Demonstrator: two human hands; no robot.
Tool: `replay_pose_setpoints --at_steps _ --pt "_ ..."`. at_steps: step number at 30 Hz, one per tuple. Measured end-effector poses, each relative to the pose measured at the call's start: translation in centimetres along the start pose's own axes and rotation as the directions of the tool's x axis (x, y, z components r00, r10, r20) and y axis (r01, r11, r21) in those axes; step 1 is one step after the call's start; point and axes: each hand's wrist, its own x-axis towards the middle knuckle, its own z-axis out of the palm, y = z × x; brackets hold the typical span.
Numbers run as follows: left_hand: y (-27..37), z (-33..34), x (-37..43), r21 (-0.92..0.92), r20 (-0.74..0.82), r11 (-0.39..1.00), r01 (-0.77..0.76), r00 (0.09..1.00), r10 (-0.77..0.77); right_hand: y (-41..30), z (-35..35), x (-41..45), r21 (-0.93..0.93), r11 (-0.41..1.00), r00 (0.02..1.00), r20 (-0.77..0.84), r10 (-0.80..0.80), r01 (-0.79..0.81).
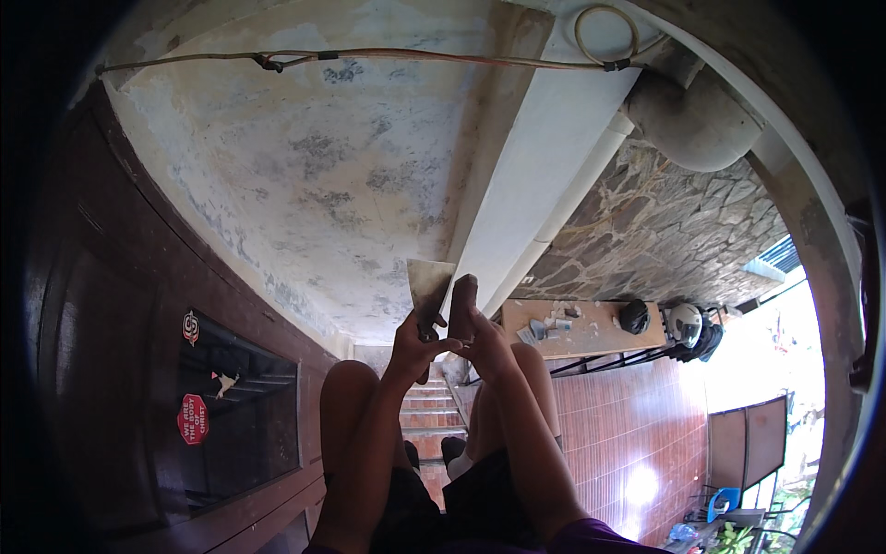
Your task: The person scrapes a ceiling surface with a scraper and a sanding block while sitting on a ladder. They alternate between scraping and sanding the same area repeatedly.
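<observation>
My left hand (413,350) is closed around the handle of a putty knife, whose broad metal blade (429,284) points up and away from me. Close on its right, my right hand (490,346) grips a dark brownish block (463,308), perhaps a sanding block, held upright. The thumbs of both hands meet or nearly meet between the two tools. Beyond them rises a wall (332,173) with patchy, stained plaster, beside a white pillar (547,131). Whether either tool touches the wall cannot be told.
A wooden table (588,343) with scraps and a black bag (634,316) stands at right, near a white helmet (685,324). Tiled steps (432,412) lie below my hands. A dark door (118,311) is at left. A cable (415,53) crosses the wall above; a thick pipe (699,124) bends at upper right.
</observation>
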Motion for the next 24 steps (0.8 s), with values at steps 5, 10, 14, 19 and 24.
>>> replay_pose_setpoints --at_steps 5,10,14,19,24 --pt "0.0 -0.3 0.0 -0.041 0.009 0.993 0.107 0.994 -0.106 -0.1 0.1 -0.3 -0.032 0.999 0.998 0.059 -0.002 0.004" --pt "0.7 -0.3 -0.2 -0.045 0.026 0.995 0.083 0.996 -0.082 -0.1 -0.2 -0.1 -0.080 0.996 0.998 0.057 0.040 -0.035" --pt "1.5 -0.4 -0.4 -0.116 0.057 0.974 0.197 0.980 -0.191 0.1 -0.5 0.0 -0.052 0.998 0.992 0.123 0.031 -0.025" --pt "2.1 -0.7 -0.5 -0.083 0.126 0.946 0.314 0.945 -0.302 0.5 -0.7 0.0 -0.068 0.998 0.984 0.175 0.012 0.000" --pt "1.6 -0.6 -0.4 -0.041 0.167 0.944 0.327 0.934 -0.317 0.4 -0.7 0.0 -0.077 0.997 0.984 0.177 -0.012 0.026"
